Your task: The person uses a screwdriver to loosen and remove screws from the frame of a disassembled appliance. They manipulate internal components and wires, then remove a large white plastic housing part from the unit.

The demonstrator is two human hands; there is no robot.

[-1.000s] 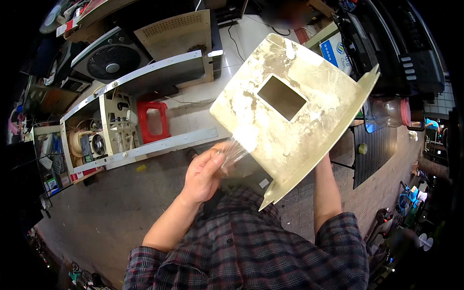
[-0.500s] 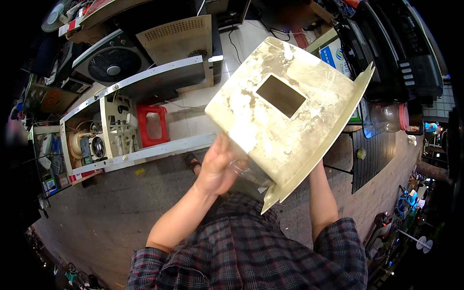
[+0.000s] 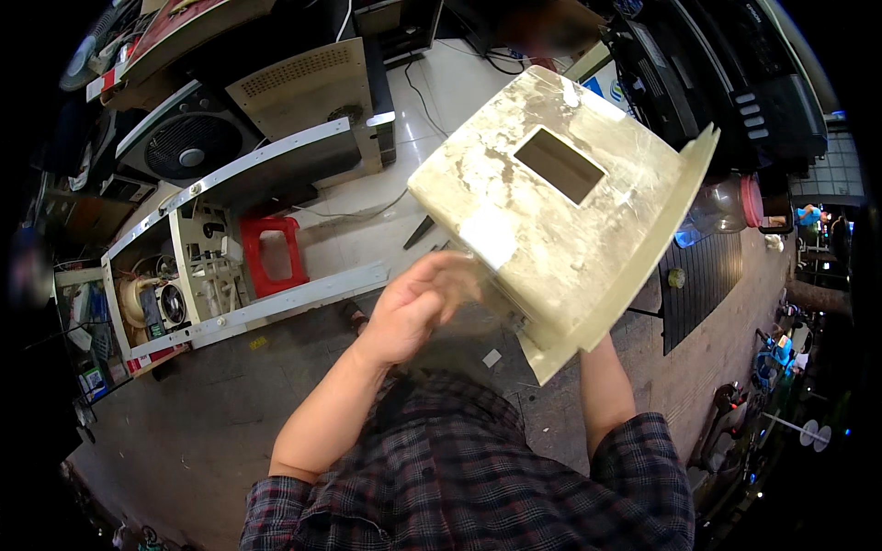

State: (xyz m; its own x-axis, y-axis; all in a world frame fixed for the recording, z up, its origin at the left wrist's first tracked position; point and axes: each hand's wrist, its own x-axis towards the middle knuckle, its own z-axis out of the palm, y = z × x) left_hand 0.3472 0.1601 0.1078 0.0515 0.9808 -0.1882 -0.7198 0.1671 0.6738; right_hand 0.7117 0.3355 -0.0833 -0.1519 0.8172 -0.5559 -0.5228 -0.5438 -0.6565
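A scuffed cream casing (image 3: 487,165), box-shaped with a rectangular opening in its face and a flange along its right edge, is held up in front of me. My left hand (image 3: 418,303) is at its lower left side, fingers bent and smeared by motion; whether they touch or grip it I cannot tell. My right forearm (image 3: 606,395) runs up behind the flange. The casing hides my right hand, which appears to bear it from the far side, as nothing else visible supports it.
A pale metal frame (image 3: 294,283) with electrical parts (image 3: 175,298) stands at left, beside a red stool (image 3: 276,257). A fan (image 3: 193,147) and a perforated panel (image 3: 294,78) are behind. Black machines (image 3: 763,83) and a clear jar (image 3: 721,207) sit at right.
The casing has shifted slightly right and tilted a little. My left hand has drawn slightly left of its side, fingers moving. The room's things have shifted left in the view.
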